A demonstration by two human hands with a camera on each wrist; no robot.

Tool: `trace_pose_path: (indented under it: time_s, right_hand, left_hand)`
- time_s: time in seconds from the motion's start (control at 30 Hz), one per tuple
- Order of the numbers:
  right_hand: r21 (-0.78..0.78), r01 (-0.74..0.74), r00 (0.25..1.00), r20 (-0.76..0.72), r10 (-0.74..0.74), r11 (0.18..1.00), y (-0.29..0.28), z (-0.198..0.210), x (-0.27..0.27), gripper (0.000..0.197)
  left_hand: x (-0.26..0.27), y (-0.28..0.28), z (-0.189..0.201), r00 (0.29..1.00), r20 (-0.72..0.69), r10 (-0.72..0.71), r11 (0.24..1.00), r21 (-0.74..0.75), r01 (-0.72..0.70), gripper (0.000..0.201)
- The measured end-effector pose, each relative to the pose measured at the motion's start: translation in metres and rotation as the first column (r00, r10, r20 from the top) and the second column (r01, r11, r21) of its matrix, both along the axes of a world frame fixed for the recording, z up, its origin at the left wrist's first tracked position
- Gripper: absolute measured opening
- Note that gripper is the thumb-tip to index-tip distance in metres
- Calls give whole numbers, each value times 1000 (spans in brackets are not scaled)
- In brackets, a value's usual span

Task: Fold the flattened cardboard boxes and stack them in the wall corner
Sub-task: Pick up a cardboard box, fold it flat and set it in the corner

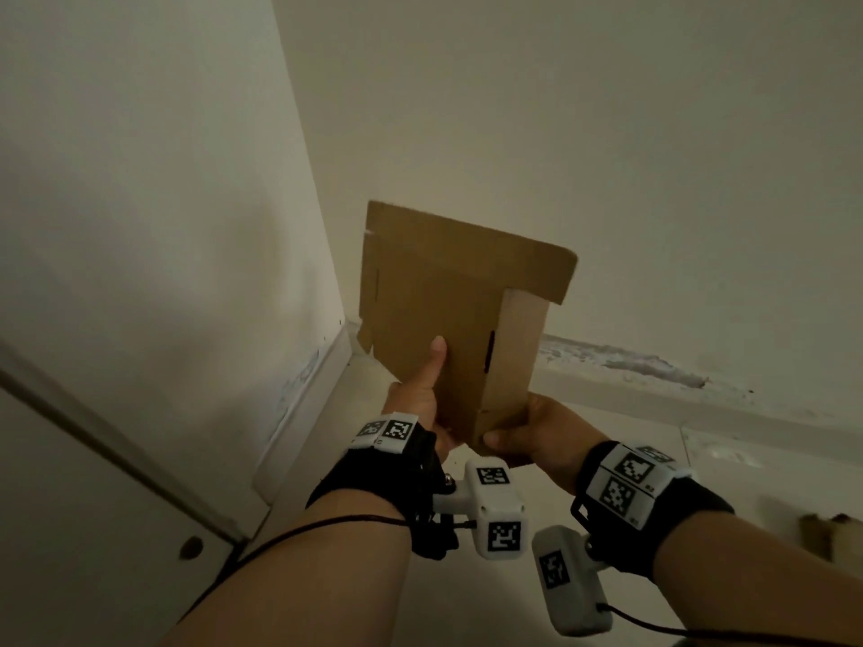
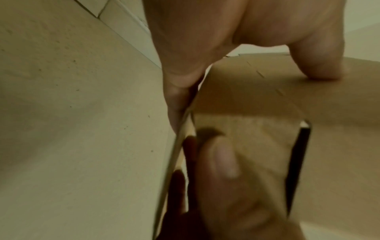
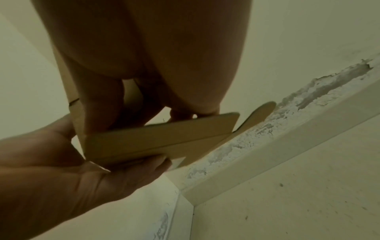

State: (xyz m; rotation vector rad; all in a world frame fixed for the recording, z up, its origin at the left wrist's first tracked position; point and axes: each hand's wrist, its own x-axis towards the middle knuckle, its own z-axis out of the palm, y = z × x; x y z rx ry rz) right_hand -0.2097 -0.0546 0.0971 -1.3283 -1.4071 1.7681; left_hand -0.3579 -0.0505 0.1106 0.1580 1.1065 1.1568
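A brown cardboard box point(image 1: 434, 301), partly folded, is held tilted in the air in front of the wall corner point(image 1: 348, 333). My left hand point(image 1: 422, 403) grips its near lower edge, thumb laid up the broad face, fingers hidden behind. My right hand point(image 1: 537, 427) holds the box's near bottom corner at the narrow side panel point(image 1: 516, 352). A flap point(image 1: 537, 268) sticks out at the top right. In the left wrist view the box point(image 2: 267, 97) fills the right half. In the right wrist view the side panel point(image 3: 156, 142) lies between both hands, with the left hand point(image 3: 72, 170) under it.
Two pale walls meet at the corner, with a white skirting board point(image 1: 654, 394) along the tiled floor point(image 1: 607, 459). The right wall's plaster is chipped point(image 1: 630, 361) just above the skirting. A door or panel edge point(image 1: 116, 459) runs at the lower left. A brown scrap point(image 1: 826, 534) lies at the right edge.
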Motion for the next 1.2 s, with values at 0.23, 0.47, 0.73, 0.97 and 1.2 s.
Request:
trace_pose_path:
  time_s: [0.23,0.47,0.73,0.97,1.2]
  right_hand:
    - [137,-51,994,100,37,989,-2,6,-11,23]
    - [246,-23,981,193,-25,969,-1,4,-16,38]
    - [110,92,984,-163,-73,990,3,14,-8,55]
    - [24,204,972,-127,-199,979,7,10,-11,21]
    - [-57,180,931,-312,-188,982,10,13,-13,28]
  left_hand:
    - [-7,22,-54,986,-168,2,997,-72,-14,127]
    - [-16,22,-46,953,-293,76,997,-8,-82,97]
    - [-34,27,-43,889,-425,170,983,15,-181,103]
    - [-31,24,-27,905,-357,231,972,49,-229,88]
    - [-30,24,-28,934,-224,278,960,89,-265,66]
